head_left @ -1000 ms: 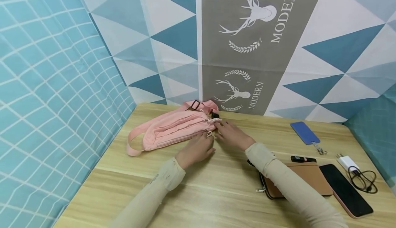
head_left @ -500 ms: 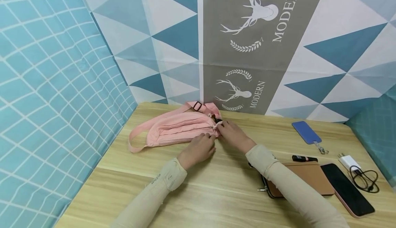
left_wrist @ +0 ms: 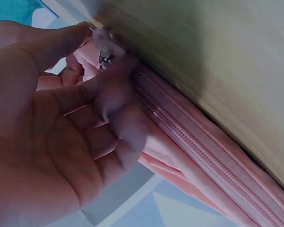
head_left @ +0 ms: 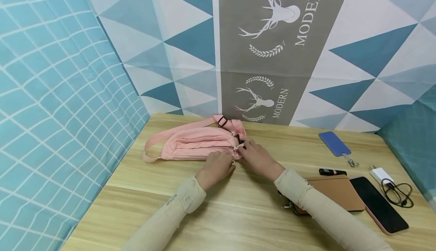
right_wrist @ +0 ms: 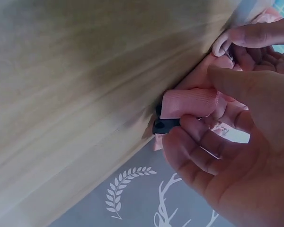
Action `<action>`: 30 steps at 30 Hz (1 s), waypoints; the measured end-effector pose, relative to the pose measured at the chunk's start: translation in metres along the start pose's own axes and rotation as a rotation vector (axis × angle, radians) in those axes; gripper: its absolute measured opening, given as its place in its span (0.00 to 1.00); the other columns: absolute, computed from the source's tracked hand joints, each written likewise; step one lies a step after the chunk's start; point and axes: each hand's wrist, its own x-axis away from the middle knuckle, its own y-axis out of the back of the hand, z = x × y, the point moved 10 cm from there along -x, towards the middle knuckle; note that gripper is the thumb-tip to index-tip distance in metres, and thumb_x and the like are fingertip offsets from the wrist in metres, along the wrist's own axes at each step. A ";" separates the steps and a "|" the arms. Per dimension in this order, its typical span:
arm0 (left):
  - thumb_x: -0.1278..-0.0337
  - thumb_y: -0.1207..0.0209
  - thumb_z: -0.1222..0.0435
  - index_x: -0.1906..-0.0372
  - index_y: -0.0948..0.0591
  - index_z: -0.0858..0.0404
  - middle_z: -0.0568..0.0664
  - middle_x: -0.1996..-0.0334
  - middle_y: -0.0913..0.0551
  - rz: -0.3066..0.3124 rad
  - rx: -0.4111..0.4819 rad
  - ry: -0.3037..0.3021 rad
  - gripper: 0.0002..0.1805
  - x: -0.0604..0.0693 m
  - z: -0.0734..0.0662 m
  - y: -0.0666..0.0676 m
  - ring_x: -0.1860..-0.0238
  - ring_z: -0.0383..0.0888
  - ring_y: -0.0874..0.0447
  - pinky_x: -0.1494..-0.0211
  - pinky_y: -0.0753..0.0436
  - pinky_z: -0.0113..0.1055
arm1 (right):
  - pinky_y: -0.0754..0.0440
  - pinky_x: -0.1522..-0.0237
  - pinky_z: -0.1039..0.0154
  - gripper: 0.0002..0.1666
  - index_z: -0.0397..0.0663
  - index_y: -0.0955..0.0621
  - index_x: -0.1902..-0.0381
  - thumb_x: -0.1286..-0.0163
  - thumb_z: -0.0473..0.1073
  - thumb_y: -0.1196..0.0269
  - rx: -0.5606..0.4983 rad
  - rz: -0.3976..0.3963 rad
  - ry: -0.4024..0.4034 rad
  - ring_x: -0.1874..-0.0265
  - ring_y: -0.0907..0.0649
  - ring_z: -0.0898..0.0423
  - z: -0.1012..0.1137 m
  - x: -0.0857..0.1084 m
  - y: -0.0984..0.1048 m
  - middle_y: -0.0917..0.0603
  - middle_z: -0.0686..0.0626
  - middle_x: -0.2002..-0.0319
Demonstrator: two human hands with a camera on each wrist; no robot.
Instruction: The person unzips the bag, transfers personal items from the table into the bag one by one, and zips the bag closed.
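Observation:
A pink waist bag [head_left: 201, 145] lies near the back of the table, its zippers running lengthwise and corded pulls at its right end. My left hand [head_left: 218, 166] is at the bag's lower right edge and pinches the corded zipper pull [left_wrist: 106, 49] of the front zipper [left_wrist: 180, 130]. The right hand [head_left: 260, 159] grips the bag's right end, its fingers curled by the pink webbing [right_wrist: 189, 102] and black buckle [right_wrist: 165, 126]. Blur in the left wrist view partly obscures the fingertips at the pull.
On the right lie a brown pouch [head_left: 335, 192], partly under the right sleeve, a phone [head_left: 381, 205], a black tube [head_left: 332, 172], a white charger [head_left: 381, 176] with black cable, and a blue card holder [head_left: 334, 143]. A patterned backdrop [head_left: 190, 54] rises behind the table.
The bag's right end has shifted toward me and slightly right, so the bag lies straighter. The right hand has moved down with it; the left hand stays at the lower edge.

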 end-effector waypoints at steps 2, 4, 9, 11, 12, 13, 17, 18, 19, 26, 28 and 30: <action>0.43 0.33 0.52 0.80 0.21 0.58 0.48 0.78 0.20 -0.029 -0.008 0.002 0.18 0.002 -0.001 0.003 0.77 0.50 0.18 0.78 0.22 0.44 | 0.19 0.67 0.49 0.14 0.44 0.20 0.56 0.34 0.45 0.32 0.004 0.013 0.000 0.61 0.21 0.43 0.002 0.003 0.001 0.21 0.38 0.53; 0.43 0.33 0.49 0.80 0.21 0.57 0.47 0.79 0.21 -0.060 -0.018 0.000 0.20 0.004 -0.002 0.006 0.79 0.49 0.19 0.79 0.24 0.43 | 0.20 0.67 0.50 0.14 0.44 0.20 0.56 0.33 0.47 0.33 0.008 0.030 -0.001 0.61 0.21 0.44 0.005 0.005 0.001 0.20 0.40 0.55; 0.42 0.34 0.47 0.80 0.20 0.57 0.46 0.82 0.22 -0.125 -0.035 -0.031 0.21 0.009 -0.011 0.015 0.82 0.46 0.22 0.82 0.26 0.39 | 0.22 0.68 0.51 0.15 0.42 0.21 0.61 0.32 0.49 0.34 -0.017 0.036 -0.013 0.63 0.22 0.46 0.010 0.017 0.010 0.21 0.43 0.61; 0.42 0.34 0.52 0.81 0.21 0.57 0.45 0.82 0.23 -0.133 -0.037 -0.046 0.18 0.012 -0.016 0.018 0.83 0.45 0.23 0.83 0.27 0.38 | 0.22 0.68 0.51 0.14 0.41 0.21 0.63 0.33 0.47 0.33 -0.052 0.012 -0.006 0.64 0.22 0.47 0.012 0.024 0.017 0.22 0.43 0.64; 0.43 0.33 0.56 0.82 0.23 0.56 0.45 0.83 0.24 -0.132 -0.035 -0.051 0.17 0.014 -0.018 0.020 0.83 0.44 0.24 0.83 0.28 0.37 | 0.22 0.68 0.52 0.14 0.41 0.22 0.64 0.33 0.46 0.33 -0.067 -0.006 0.001 0.65 0.23 0.47 0.014 0.027 0.021 0.23 0.44 0.65; 0.46 0.33 0.59 0.83 0.24 0.56 0.45 0.83 0.24 -0.131 -0.038 -0.059 0.15 0.015 -0.020 0.021 0.83 0.44 0.24 0.84 0.28 0.36 | 0.22 0.68 0.52 0.14 0.41 0.23 0.66 0.33 0.46 0.32 -0.082 -0.021 0.006 0.66 0.23 0.47 0.015 0.030 0.025 0.24 0.45 0.67; 0.58 0.35 0.68 0.86 0.28 0.54 0.45 0.83 0.26 -0.170 -0.071 -0.099 0.14 0.024 -0.030 0.033 0.84 0.43 0.26 0.85 0.31 0.35 | 0.23 0.68 0.56 0.15 0.42 0.25 0.67 0.34 0.46 0.32 -0.120 -0.057 0.003 0.70 0.25 0.52 0.016 0.043 0.041 0.28 0.49 0.71; 0.59 0.36 0.68 0.86 0.28 0.55 0.45 0.83 0.26 -0.188 -0.079 -0.112 0.13 0.026 -0.033 0.037 0.84 0.42 0.27 0.85 0.31 0.35 | 0.24 0.68 0.57 0.15 0.43 0.26 0.67 0.34 0.45 0.31 -0.127 -0.057 -0.005 0.70 0.26 0.53 0.015 0.046 0.044 0.28 0.50 0.71; 0.58 0.36 0.68 0.86 0.27 0.55 0.45 0.83 0.27 -0.208 -0.084 -0.124 0.13 0.028 -0.036 0.041 0.84 0.41 0.29 0.84 0.32 0.34 | 0.24 0.68 0.59 0.15 0.43 0.26 0.66 0.34 0.45 0.32 -0.139 -0.052 -0.019 0.71 0.27 0.55 0.014 0.049 0.047 0.29 0.51 0.71; 0.49 0.36 0.64 0.77 0.22 0.58 0.45 0.77 0.27 -0.283 -0.039 -0.213 0.07 0.039 -0.052 0.062 0.78 0.42 0.30 0.75 0.32 0.32 | 0.28 0.72 0.67 0.12 0.49 0.28 0.63 0.30 0.47 0.35 -0.256 0.006 -0.126 0.73 0.31 0.62 0.004 0.072 0.063 0.32 0.56 0.71; 0.46 0.36 0.63 0.73 0.21 0.58 0.45 0.75 0.27 -0.287 -0.020 -0.231 0.05 0.043 -0.056 0.065 0.75 0.43 0.29 0.73 0.32 0.33 | 0.29 0.73 0.69 0.12 0.50 0.28 0.62 0.29 0.47 0.36 -0.287 0.002 -0.131 0.73 0.31 0.62 0.003 0.079 0.068 0.33 0.57 0.71; 0.43 0.37 0.61 0.69 0.20 0.58 0.46 0.72 0.27 -0.288 -0.006 -0.248 0.05 0.046 -0.060 0.067 0.72 0.43 0.29 0.71 0.31 0.34 | 0.30 0.73 0.69 0.11 0.51 0.29 0.62 0.28 0.46 0.37 -0.307 -0.011 -0.129 0.74 0.32 0.63 0.003 0.086 0.073 0.33 0.58 0.71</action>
